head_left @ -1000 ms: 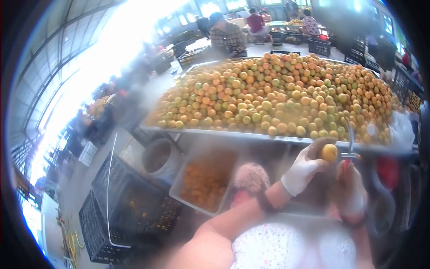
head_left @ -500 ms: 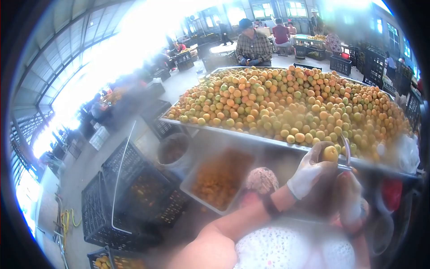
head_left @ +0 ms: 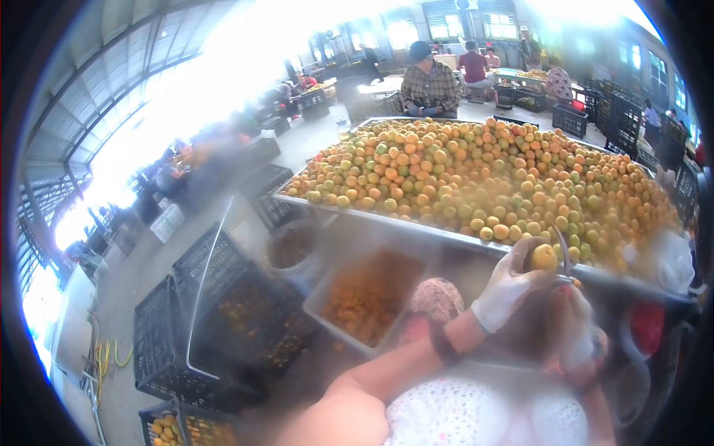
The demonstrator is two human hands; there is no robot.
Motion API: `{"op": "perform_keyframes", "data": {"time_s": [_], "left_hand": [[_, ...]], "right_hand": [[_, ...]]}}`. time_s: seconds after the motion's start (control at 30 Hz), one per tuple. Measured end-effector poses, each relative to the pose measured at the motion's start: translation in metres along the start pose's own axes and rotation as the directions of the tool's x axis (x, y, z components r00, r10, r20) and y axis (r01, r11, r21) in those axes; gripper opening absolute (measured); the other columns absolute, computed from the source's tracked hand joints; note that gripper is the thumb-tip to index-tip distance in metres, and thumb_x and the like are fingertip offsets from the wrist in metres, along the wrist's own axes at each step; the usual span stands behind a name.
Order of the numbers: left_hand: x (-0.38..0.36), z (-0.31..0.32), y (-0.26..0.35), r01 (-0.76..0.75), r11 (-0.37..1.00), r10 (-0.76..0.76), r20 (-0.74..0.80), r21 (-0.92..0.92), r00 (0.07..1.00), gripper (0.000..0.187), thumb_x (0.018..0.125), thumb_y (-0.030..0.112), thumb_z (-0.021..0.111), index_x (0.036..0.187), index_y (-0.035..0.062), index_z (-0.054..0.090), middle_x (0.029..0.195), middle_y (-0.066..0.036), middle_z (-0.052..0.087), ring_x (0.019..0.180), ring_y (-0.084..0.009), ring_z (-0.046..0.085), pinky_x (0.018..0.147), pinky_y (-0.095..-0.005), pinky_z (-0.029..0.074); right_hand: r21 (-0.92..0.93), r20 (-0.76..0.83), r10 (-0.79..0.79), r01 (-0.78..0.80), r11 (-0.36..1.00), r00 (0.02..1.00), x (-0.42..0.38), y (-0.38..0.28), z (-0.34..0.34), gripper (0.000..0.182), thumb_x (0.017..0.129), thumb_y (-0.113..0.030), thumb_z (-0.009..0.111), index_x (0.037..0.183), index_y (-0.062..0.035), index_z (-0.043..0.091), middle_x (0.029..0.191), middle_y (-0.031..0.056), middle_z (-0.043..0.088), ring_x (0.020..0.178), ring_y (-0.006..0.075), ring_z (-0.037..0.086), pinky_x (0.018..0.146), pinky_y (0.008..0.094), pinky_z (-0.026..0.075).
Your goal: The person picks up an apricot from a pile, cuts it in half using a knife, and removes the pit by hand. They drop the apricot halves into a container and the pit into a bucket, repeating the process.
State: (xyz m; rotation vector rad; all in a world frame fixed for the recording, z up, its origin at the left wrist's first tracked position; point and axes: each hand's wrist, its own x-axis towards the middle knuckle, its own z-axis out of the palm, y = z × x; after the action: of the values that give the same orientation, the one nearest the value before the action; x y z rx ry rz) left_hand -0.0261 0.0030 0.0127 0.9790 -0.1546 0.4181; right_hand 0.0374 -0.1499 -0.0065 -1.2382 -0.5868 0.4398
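Note:
In my gloved left hand (head_left: 509, 286) is one yellow apricot (head_left: 544, 258), gripped between thumb and fingers. My right hand (head_left: 573, 320), blurred by a smear on the lens, is closed around a knife. The knife's thin curved blade (head_left: 564, 249) points up, right beside the apricot. Both hands are at the near edge of a metal-rimmed table (head_left: 416, 224). A broad heap of yellow-orange apricots (head_left: 476, 171) covers that table just beyond them.
Below left of the table stand a tray of orange pieces (head_left: 364, 297), a bucket (head_left: 292, 249) and black crates (head_left: 160, 334). A clear plastic bag (head_left: 675, 264) lies at the table's right end. A person in a checked shirt (head_left: 431, 89) works across the heap; others sit farther back.
The view has shifted slightly, so the table and heap sit a little lower. My left hand still holds the apricot, and the knife blade stays close beside it.

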Motion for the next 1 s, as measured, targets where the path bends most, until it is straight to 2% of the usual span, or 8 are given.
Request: {"op": "perform_keyframes", "data": {"time_s": [0.13,0.3,0.4,0.47,0.6,0.67,0.8,1.0], "left_hand": [[-0.015,0.01,0.017,0.014,0.999,-0.015,-0.024,-0.053,1.0,0.054,0.089,-0.001,0.062,0.139,-0.0007,0.042,0.123,-0.009,0.056,0.113,-0.0163,0.057,0.098,-0.0294,0.048],[-0.028,0.009,0.029,-0.004,1.0,0.004,-0.047,-0.006,0.999,0.051,0.09,-0.001,0.061,0.138,0.001,0.044,0.122,-0.009,0.056,0.112,-0.0151,0.057,0.096,-0.0288,0.048],[-0.03,0.002,0.026,-0.045,0.994,0.042,-0.027,-0.099,0.999,0.049,0.09,0.0,0.06,0.137,0.0018,0.045,0.122,-0.008,0.056,0.112,-0.015,0.057,0.095,-0.0287,0.049],[-0.031,0.0,0.026,-0.076,0.997,0.077,-0.06,0.023,0.995,0.047,0.091,0.0,0.06,0.136,0.0022,0.046,0.122,-0.007,0.056,0.111,-0.015,0.057,0.094,-0.0285,0.05],[-0.03,-0.007,0.019,-0.246,0.911,0.255,0.018,0.33,0.967,0.046,0.092,0.001,0.06,0.136,0.0027,0.046,0.121,-0.006,0.057,0.11,-0.0141,0.057,0.093,-0.0277,0.05],[-0.032,-0.002,0.026,-0.028,0.997,0.025,-0.047,-0.065,0.999,0.047,0.092,0.003,0.061,0.137,0.0031,0.046,0.12,-0.005,0.057,0.109,-0.0128,0.057,0.092,-0.0271,0.05],[-0.028,-0.004,0.022,-0.004,0.999,0.002,-0.053,-0.036,0.999,0.046,0.093,0.003,0.061,0.137,0.0033,0.047,0.119,-0.005,0.058,0.108,-0.0118,0.057,0.091,-0.0266,0.05],[-0.021,-0.006,0.014,-0.029,0.998,0.026,-0.049,-0.06,0.998,0.049,0.093,0.002,0.061,0.14,0.0034,0.045,0.121,-0.005,0.058,0.111,-0.0121,0.056,0.095,-0.0268,0.048]], "right_hand": [[-0.113,0.001,-0.078,0.078,0.991,0.997,0.003,0.008,0.001,0.01,0.102,-0.013,0.052,0.102,-0.0066,0.059,0.078,-0.007,0.054,0.065,0.0012,0.049,0.051,0.0172,0.038],[0.034,0.007,0.091,-0.092,0.995,0.996,0.001,0.009,0.009,0.013,0.102,-0.015,0.052,0.105,-0.0067,0.061,0.078,-0.0065,0.056,0.065,0.0016,0.05,0.052,0.017,0.039],[-0.226,0.126,-0.099,0.125,0.966,0.987,0.002,0.01,0.013,0.013,0.103,-0.016,0.051,0.104,-0.0069,0.061,0.077,-0.0066,0.055,0.065,0.0014,0.05,0.051,0.0171,0.038],[-0.057,0.018,-0.026,0.027,0.998,0.999,0.004,0.017,0.017,0.015,0.103,-0.017,0.051,0.104,-0.0058,0.061,0.076,-0.0061,0.055,0.064,0.0018,0.049,0.051,0.0179,0.037],[-0.129,0.089,-0.024,0.036,0.991,0.996,0.0,0.003,0.022,0.015,0.102,-0.016,0.051,0.102,-0.0041,0.06,0.075,-0.0052,0.055,0.063,0.0028,0.048,0.051,0.0196,0.036],[-0.149,0.087,-0.068,0.08,0.986,0.994,-0.002,0.0,0.025,0.014,0.101,-0.014,0.052,0.101,-0.0032,0.06,0.074,-0.0049,0.054,0.062,0.0032,0.048,0.05,0.0203,0.035],[-0.212,0.084,-0.212,0.225,0.951,0.974,0.004,0.017,0.016,0.013,0.1,-0.013,0.052,0.102,-0.0028,0.06,0.072,-0.005,0.053,0.062,0.0029,0.047,0.049,0.0208,0.034],[-0.021,0.067,0.001,0.001,1.0,0.998,0.004,0.007,0.017,0.015,0.102,-0.011,0.05,0.107,-0.0025,0.061,0.074,-0.0056,0.053,0.062,0.0026,0.046,0.051,0.0192,0.035]]}}
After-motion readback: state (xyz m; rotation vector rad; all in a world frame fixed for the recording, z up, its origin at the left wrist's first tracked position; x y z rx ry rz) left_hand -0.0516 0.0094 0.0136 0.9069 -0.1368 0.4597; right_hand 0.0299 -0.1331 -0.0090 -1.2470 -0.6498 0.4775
